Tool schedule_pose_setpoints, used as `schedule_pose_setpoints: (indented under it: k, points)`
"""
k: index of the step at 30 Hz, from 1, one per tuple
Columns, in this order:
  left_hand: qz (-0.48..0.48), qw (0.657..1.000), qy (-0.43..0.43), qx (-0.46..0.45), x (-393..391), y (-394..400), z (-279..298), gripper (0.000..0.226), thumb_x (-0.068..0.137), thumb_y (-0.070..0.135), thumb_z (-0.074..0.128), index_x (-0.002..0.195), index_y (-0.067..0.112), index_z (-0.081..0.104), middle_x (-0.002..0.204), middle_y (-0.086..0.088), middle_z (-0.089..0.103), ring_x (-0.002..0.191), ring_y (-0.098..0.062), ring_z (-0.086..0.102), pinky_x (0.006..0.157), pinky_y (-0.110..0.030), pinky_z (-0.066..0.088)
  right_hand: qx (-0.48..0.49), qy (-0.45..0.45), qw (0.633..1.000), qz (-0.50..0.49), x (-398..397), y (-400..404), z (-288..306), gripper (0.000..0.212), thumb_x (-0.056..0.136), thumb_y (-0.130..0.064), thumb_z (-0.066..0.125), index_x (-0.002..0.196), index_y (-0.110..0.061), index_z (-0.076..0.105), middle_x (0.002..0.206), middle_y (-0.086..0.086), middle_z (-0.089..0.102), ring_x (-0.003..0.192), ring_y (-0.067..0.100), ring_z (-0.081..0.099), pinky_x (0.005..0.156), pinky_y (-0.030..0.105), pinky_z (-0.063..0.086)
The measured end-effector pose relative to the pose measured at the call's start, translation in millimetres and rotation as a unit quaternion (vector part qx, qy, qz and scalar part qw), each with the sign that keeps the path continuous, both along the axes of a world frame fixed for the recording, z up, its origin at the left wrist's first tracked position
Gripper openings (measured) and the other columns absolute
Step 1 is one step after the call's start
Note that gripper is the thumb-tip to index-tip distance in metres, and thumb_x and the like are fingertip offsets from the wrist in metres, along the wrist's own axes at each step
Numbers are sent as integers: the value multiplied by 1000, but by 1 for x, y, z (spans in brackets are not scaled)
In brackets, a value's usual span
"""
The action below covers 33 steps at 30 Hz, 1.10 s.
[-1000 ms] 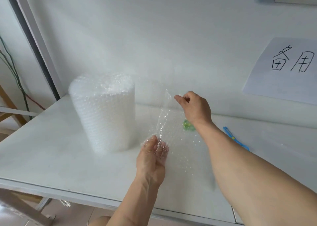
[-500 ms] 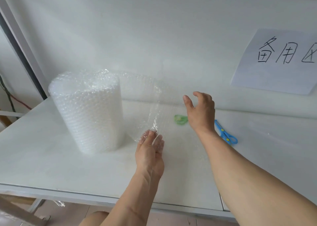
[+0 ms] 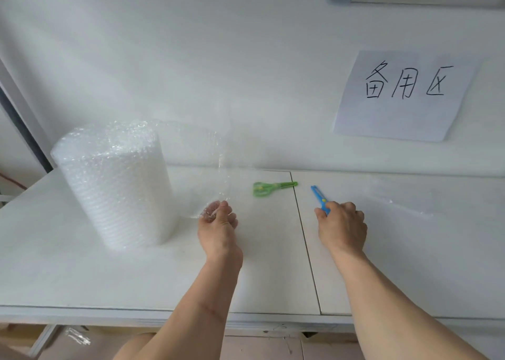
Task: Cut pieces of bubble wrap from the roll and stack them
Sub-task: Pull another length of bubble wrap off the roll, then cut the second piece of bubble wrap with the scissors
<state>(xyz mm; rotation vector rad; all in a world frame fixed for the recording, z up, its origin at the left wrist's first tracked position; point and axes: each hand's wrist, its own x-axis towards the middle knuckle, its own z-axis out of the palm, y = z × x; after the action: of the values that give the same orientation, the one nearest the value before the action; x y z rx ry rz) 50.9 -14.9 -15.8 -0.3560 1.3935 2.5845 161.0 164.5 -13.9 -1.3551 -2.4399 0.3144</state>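
A: What has changed around the roll point(image 3: 114, 187)?

B: The right hand point(image 3: 341, 225) has let go of the sheet's top edge and crossed to the far right of the roll; it now rests over the near end of the blue cutter point(image 3: 319, 197), fingers curled down onto it; whether they have closed round the handle cannot be told.

A: And the other hand?

B: The left hand point(image 3: 218, 223) still pinches the bottom corner of the loose sheet point(image 3: 207, 173), just right of the roll; the sheet stands upright and slack, still joined to the roll, which sits upright on the table point(image 3: 82, 277).

A: So what does that mean for the job?

B: The length looks pulled out and the person seems to be fetching a tool; the cut is not yet made; the green scissors point(image 3: 270, 188) lie untouched, between the roll and the cutter; what may be clear wrap lies on the table far right of the roll, too faint to confirm as a stack.

A: Any snag?

B: Probably the slack; with only one corner held, the sheet may sag before the blade reaches it.
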Motion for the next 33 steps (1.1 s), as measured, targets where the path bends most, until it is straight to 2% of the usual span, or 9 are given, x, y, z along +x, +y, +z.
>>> schedule_pose_setpoints:
  k: [4, 8, 13, 18, 21, 23, 26, 29, 33]
  points:
    - [-46, 998, 21, -23, 2, 0, 2, 20, 94, 17, 62, 76, 16, 52, 65, 0, 44, 54, -13, 39, 58, -23, 39, -58, 18, 998, 20, 4, 10, 3, 35, 98, -39, 48, 122, -18, 60, 119, 12, 52, 104, 35, 57, 73, 34, 40]
    - [-78, 996, 29, -28, 2, -3, 2, 24, 94, 17, 63, 75, 17, 50, 66, 0, 41, 53, -12, 35, 59, -25, 36, -79, 27, 996, 19, 3, 19, 7, 30, 95, -35, 50, 110, -11, 60, 111, 13, 53, 91, 34, 60, 66, 31, 38]
    - [-101, 994, 31, -34, -2, -2, 2, 25, 93, 17, 65, 73, 16, 49, 64, 0, 40, 53, -13, 35, 59, -26, 34, -81, -14, 996, 40, 2, 29, 10, 23, 90, -31, 59, 97, -9, 60, 97, 9, 62, 77, 28, 50, 62, 28, 36]
    - [-106, 993, 37, -35, -3, 1, 1, 26, 94, 14, 63, 73, 16, 47, 63, 0, 39, 53, -13, 33, 57, -25, 32, -77, -55, 994, 60, 0, 31, 14, 24, 90, -34, 60, 83, -12, 53, 82, 4, 54, 74, 27, 50, 61, 27, 34]
    - [-108, 993, 36, -34, -4, 0, 0, 26, 94, 13, 62, 73, 16, 47, 62, 0, 39, 52, -13, 33, 56, -25, 31, -106, -54, 990, 78, -4, 34, 16, 27, 86, -31, 64, 74, -12, 49, 76, 4, 54, 70, 26, 50, 51, 27, 30]
    - [-108, 993, 37, -32, -4, 1, 0, 27, 95, 13, 61, 73, 16, 46, 62, 0, 38, 52, -13, 32, 56, -25, 30, -142, -22, 986, 87, -5, 33, 15, 29, 83, -28, 65, 66, -10, 49, 66, 4, 54, 63, 26, 52, 47, 26, 30]
    - [-103, 993, 36, -36, -4, 2, 0, 24, 94, 14, 62, 74, 15, 48, 63, -1, 41, 53, -14, 34, 58, -25, 33, -241, 71, 964, 90, -8, 28, 13, 18, 83, -19, 62, 78, -2, 64, 68, 10, 68, 63, 24, 70, 57, 30, 51]
    - [-102, 994, 30, -39, -4, 2, 0, 22, 94, 14, 63, 76, 14, 50, 64, -1, 43, 53, -14, 35, 58, -25, 35, -340, 168, 920, 96, -7, 20, 12, 14, 86, -12, 62, 87, 2, 65, 69, 9, 65, 50, 15, 66, 51, 26, 53]
    - [-108, 993, 14, -35, -4, 1, 2, 15, 92, 15, 66, 82, 11, 55, 67, -3, 46, 55, -14, 38, 61, -25, 40, -434, 292, 847, 97, 1, 4, 12, 11, 87, -14, 69, 91, -5, 68, 78, 9, 66, 52, 15, 64, 53, 27, 55]
